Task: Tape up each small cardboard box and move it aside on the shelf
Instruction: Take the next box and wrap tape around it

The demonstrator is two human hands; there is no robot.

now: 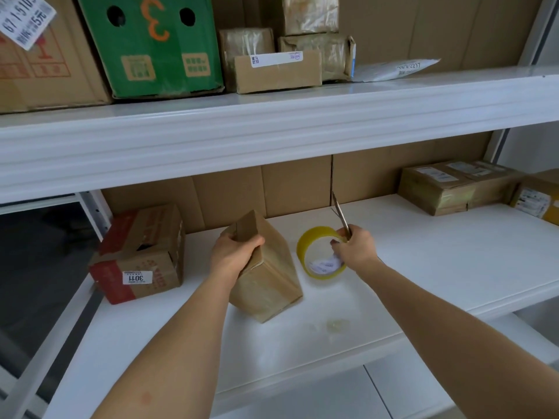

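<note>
A small brown cardboard box point(272, 273) stands tilted on one edge on the white shelf point(423, 267). My left hand point(234, 252) grips its upper end, fingers curled over the top. To its right a yellowish roll of clear tape point(305, 252) stands on its rim, and my right hand point(355, 249) holds it at the top. The same hand also holds scissors point(340, 214), whose blades point up and away.
A red-and-brown box labelled 3011 point(142, 255) sits at the left end of the shelf. Taped parcels point(453, 186) lie at the far right. Above, the upper shelf point(272, 125) carries a green carton point(151, 43) and several parcels. A tape scrap point(337, 325) lies near the front edge.
</note>
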